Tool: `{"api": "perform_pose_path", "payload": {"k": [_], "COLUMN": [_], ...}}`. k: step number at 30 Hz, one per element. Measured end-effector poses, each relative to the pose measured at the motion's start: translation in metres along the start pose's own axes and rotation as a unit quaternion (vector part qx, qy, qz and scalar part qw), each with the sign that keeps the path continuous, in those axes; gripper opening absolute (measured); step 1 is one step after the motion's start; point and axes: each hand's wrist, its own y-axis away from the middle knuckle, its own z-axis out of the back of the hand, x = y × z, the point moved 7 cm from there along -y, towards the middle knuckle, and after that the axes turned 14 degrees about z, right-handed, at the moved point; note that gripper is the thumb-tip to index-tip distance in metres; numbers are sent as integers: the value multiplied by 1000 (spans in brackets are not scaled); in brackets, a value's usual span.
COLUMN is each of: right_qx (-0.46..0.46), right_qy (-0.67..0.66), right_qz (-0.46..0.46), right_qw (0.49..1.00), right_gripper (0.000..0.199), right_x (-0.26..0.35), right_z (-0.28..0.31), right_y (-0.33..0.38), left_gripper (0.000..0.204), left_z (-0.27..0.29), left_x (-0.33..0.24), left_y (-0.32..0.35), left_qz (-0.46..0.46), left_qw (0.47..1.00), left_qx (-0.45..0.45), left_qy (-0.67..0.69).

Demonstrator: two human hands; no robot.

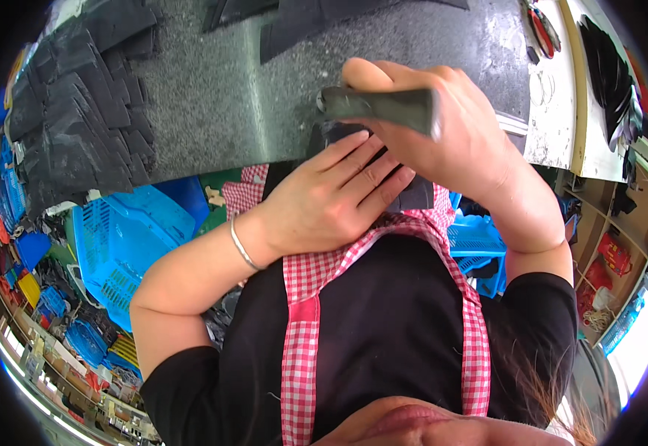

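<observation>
My right hand point(461, 119) is wrapped round the thick dark handle of a tool point(394, 108), held crosswise just over the near edge of the worktable. The tool's left end meets a small metal part; its working end is hard to make out. Close below, my left hand point(324, 197) lies flat, fingers stretched out, on a black sheet piece point(417, 196) at the table edge against my apron. Most of that piece is hidden under both hands. A silvery bangle point(242, 245) circles my left wrist.
Overlapping black cut pieces point(78, 111) are heaped on the left of the grey worktable point(205, 97). More black sheets point(324, 22) lie at its far side. Red-handled pliers point(541, 33) rest at the far right. Blue plastic baskets point(127, 238) stand below the left edge.
</observation>
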Motion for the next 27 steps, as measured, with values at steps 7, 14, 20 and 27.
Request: {"api": "perform_pose_path", "payload": {"k": [7, 14, 20, 27], "right_qx": [-36, -153, -120, -186], "right_qy": [2, 71, 141, 71], "right_qz": [-9, -145, -191, -275], "right_qw": [999, 975, 964, 941], "right_gripper": [20, 19, 20, 20], "right_x": [0, -80, -132, -137], "right_z": [9, 64, 82, 89], "right_y": [37, 53, 39, 73], "left_gripper": [42, 29, 33, 33], "left_z": [-2, 18, 72, 81], "left_x": [-12, 33, 88, 100], "left_y": [25, -33, -203, -197], "left_qz": [20, 138, 36, 148], "left_qw": [987, 908, 936, 978], "left_qx": [154, 319, -288, -91], "left_qy": [48, 235, -202, 117]}}
